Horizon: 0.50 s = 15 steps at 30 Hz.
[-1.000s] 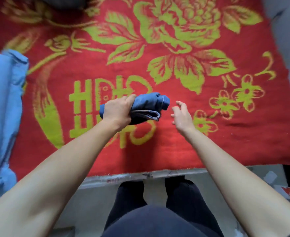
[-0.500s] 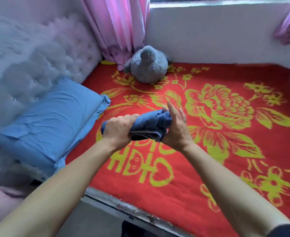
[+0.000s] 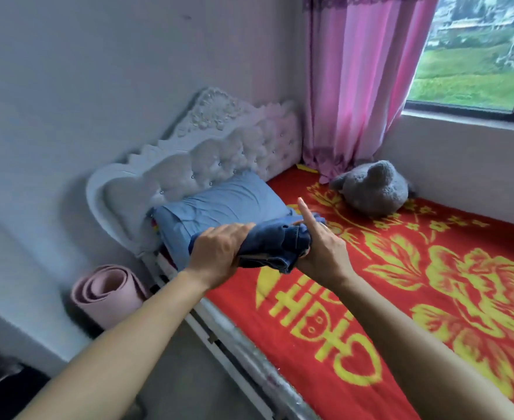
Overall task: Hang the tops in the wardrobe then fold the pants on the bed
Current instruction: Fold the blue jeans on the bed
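Pants [image 3: 275, 241] look basically done to me: the blue denim is down to 1 tight, thick bundle, so you're at the tail end of the folding step, squaring it up rather than making new folds. It's not lying on the bed. It's held up between your 2 hands over the near side of the red blanket [image 3: 431, 298], just in front of the blue pillow [image 3: 219, 207]. Your left hand [image 3: 219, 253] comes over the bundle's left end, knuckles up, fingers curled round it in a firm grip, forearm reaching straight out. Your right hand [image 3: 322, 253] isn't wrapped round anything: palm against the bundle's right end, index finger straight up, pressing in. Its lower fingers are hidden by the denim, so can't say what they do. Next move, my guess: pick a flat patch of blanket, lower the bundle without loosening the left grip, and tuck the loose hem underneath so it doesn't spring open. No tops or wardrobe in view, so can't judge that part.
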### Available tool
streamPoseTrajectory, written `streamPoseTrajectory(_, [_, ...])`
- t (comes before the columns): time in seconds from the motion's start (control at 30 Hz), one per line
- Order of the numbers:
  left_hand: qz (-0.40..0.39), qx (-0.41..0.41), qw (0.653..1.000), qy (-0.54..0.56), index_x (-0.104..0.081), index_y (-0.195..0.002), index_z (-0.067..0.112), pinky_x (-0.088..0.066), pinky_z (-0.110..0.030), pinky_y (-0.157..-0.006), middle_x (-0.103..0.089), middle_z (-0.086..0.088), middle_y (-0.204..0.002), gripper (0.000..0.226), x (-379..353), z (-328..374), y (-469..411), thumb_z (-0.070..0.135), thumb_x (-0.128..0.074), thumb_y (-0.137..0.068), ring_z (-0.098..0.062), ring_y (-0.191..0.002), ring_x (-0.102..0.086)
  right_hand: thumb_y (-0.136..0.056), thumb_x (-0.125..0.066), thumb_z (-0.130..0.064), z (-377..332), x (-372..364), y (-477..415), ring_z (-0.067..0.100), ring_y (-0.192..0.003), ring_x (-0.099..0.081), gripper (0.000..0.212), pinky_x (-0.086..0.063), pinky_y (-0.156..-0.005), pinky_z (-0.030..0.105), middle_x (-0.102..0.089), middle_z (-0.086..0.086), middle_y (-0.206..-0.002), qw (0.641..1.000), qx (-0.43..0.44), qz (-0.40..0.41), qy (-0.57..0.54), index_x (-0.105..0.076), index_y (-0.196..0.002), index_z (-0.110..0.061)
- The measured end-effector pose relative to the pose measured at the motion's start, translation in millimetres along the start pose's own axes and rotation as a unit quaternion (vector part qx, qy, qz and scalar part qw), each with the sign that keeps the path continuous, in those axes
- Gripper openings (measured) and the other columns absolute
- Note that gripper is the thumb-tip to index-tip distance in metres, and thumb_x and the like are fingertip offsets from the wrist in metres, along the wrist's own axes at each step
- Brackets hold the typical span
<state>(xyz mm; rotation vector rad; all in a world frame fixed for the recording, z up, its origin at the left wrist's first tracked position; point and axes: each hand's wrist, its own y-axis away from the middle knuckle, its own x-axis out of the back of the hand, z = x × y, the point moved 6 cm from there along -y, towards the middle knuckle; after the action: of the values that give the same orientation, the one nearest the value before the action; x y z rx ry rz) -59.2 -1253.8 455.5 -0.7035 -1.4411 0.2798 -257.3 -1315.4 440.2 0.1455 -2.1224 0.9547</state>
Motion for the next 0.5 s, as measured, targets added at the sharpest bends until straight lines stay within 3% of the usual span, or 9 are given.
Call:
streamPoseTrajectory(0.1, [0.037,0.028,0.999,-0.014,-0.05,-0.126,0.025,-0.055,-0.034,-0.072,-0.071,0.0,-0.105,0.078,71,-59,62,0.012,-0.085,-0.057,-0.026,-0.088,-0.069,-0.057,-0.083,-0.021,-105,-34,-15,0.022,-0.103,-0.059,0.087,-0.053,-0.055,0.034,-0.057,-0.008,-0.108,0.993,0.113,-0.007,0.038,-0.047,-0.134,-0.04])
streamPoseTrajectory(0.27, [0.057,0.125,0.986,-0.095,-0.05,-0.133,0.024,-0.054,-0.034,-0.082,-0.068,0.0,-0.116,0.089,201,-160,194,0.02,-0.087,-0.052,-0.024,-0.1,-0.067,-0.055,-0.081,-0.013,-293,-110,-23,0.023,-0.107,-0.055,0.084,-0.05,-0.044,0.033,-0.051,-0.005,-0.118,0.961,0.277,-0.006,-0.023,-0.048,-0.13,-0.032])
streamPoseTrajectory(0.33, [0.059,0.17,0.975,-0.13,-0.05,-0.133,0.022,-0.052,-0.035,-0.088,-0.068,-0.001,-0.116,0.091,255,-190,248,0.022,-0.088,-0.051,-0.025,-0.102,-0.065,-0.058,-0.08,-0.014,-370,-134,-24,0.023,-0.105,-0.053,0.078,-0.052,-0.052,0.034,-0.05,-0.004,-0.119,0.938,0.342,0.009,-0.058,-0.049,-0.128,-0.028])
streamPoseTrajectory(0.43, [0.086,0.229,0.952,-0.183,-0.05,-0.135,0.018,-0.053,-0.039,-0.089,-0.068,-0.004,-0.115,0.092,336,-226,318,0.005,-0.079,-0.049,-0.027,-0.102,-0.065,-0.067,-0.081,-0.014,-480,-163,-25,0.03,-0.099,-0.058,0.066,-0.052,-0.085,0.042,-0.056,0.005,-0.114,0.897,0.426,0.036,-0.116,-0.05,-0.125,-0.021])
streamPoseTrajectory(0.5, [0.106,0.263,0.934,-0.219,-0.049,-0.138,0.014,-0.052,-0.038,-0.087,-0.068,-0.006,-0.113,0.097,382,-247,356,-0.005,-0.078,-0.047,-0.028,-0.102,-0.065,-0.071,-0.082,-0.016,-546,-175,-28,0.032,-0.097,-0.059,0.063,-0.052,-0.084,0.043,-0.055,0.006,-0.115,0.875,0.459,0.042,-0.147,-0.05,-0.125,-0.021])
